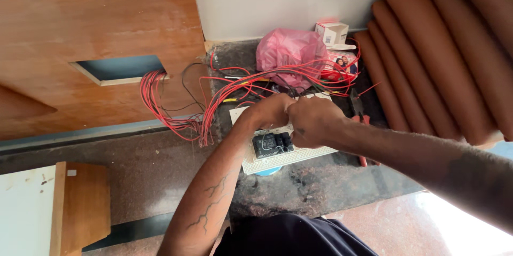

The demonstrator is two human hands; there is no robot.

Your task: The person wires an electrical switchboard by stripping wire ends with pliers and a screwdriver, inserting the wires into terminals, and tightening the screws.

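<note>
Working both hands over a white switch plate at the centre of the frame

The wooden panel [91,37] fills the upper left, red wires [176,112] spilling from its cutout toward the switch plate [278,152], whose long axis runs left to right (slightly tilted). Left hand [270,111] and right hand [315,121] meet, knuckles touching, at the plate's upper edge, both curled tight; whether either pinches a wire I cannot tell. The plate lies just below both hands, equally near

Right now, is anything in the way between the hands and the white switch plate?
No. Both the left hand and right hand are already on the switch plate; the red wires run in from the side.
</note>
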